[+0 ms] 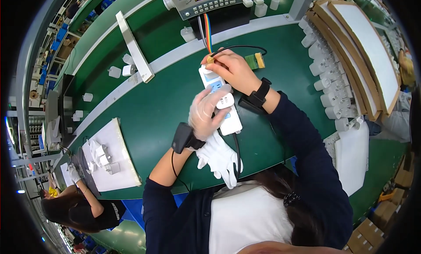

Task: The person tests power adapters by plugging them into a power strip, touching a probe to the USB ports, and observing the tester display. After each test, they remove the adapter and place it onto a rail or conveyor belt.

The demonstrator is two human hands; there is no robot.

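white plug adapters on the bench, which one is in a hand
The small white plastic plug adapter under the gloved left hand, pressed onto the white power strip. The other adapters lie loose or in rows at right.

Open green bench mat (149, 109) lies left of the long white plastic power strip (221, 103); rows of white plug adapters (326, 78) crowd the right edge; a tilted grey test box (206, 2) blocks the far edge; a crumpled white cloth glove (219, 157) fills the near edge.

Electronics factory line — green conveyor bench (144, 109), test instrument (206, 2), stacked white adapters (329, 83).
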